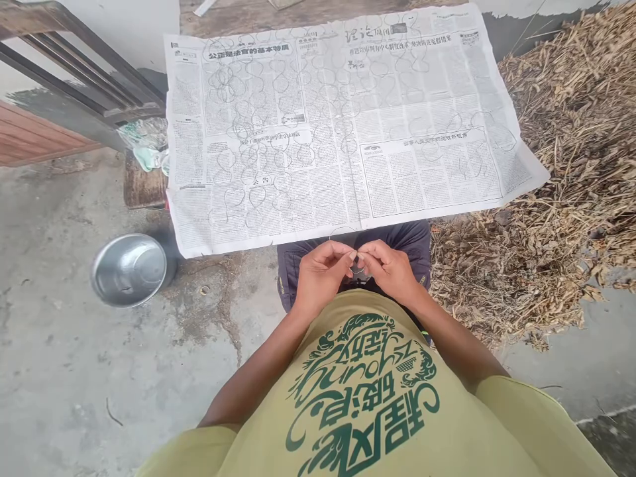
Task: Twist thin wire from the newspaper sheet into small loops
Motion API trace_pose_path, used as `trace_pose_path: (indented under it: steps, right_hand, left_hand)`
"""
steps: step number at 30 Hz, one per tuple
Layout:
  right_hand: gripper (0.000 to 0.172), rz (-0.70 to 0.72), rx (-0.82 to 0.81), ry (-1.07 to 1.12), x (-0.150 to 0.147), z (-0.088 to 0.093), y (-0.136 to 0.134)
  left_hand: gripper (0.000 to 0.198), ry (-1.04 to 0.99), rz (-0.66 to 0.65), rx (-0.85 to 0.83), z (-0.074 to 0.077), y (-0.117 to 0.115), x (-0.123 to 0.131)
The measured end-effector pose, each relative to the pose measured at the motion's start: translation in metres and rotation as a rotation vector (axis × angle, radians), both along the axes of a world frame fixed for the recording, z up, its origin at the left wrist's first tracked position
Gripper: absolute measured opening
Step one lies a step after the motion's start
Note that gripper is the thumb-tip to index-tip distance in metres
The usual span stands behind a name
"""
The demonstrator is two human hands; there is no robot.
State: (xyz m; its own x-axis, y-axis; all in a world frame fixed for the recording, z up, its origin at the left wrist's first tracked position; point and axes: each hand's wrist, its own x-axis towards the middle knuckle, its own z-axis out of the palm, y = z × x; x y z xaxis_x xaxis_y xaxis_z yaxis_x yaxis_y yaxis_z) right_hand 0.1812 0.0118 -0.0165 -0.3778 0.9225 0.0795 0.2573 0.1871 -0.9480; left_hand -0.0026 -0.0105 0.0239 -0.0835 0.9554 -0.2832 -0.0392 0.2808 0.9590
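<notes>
My left hand (320, 275) and my right hand (392, 270) meet in front of my lap, just off the near edge of the newspaper (318, 228). Both pinch a thin strand (342, 228), bent into a loop, between thumb and fingertips. Part of it arcs above the fingers and a smaller curve shows below; the fingers hide where it crosses. Whether it is wire or fibre I cannot tell. Spread over the paper lie several thin figure-eight loops (257, 196), densest on the left half. A few loose curved pieces (470, 165) rest at the right.
A metal basin (130, 269) stands on the concrete floor at the left. Behind it is a wooden chair (84, 73) with a crumpled plastic bag (146, 142) on its seat. Dry stalks and leaves (571, 132) are heaped along the right. The newspaper covers a wooden tabletop (233, 20).
</notes>
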Motion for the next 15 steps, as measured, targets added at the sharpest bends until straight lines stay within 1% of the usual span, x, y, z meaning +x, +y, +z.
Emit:
trace_pose_path:
  steps: [4,6,10,13,15]
  right_hand:
    - [0.016,0.013,-0.011,0.007,0.001,0.001,0.004]
    - [0.017,0.006,-0.033,0.031,0.002,0.000,0.005]
    - [0.024,-0.018,-0.147,0.143,0.002,-0.001,0.002]
    - [0.030,-0.065,-0.234,0.214,0.001,-0.002,-0.001]
    - [0.032,-0.120,-0.256,0.249,0.000,-0.003,-0.003]
  left_hand:
    - [0.017,0.020,0.069,0.084,-0.003,-0.011,0.010]
    - [0.019,0.012,0.087,0.086,-0.007,-0.012,0.011]
    - [0.023,-0.008,0.081,-0.011,-0.008,-0.004,0.003]
    - [0.031,-0.128,0.050,-0.096,-0.006,0.004,-0.004]
    - [0.038,-0.223,0.067,-0.118,-0.006,0.005,-0.005]
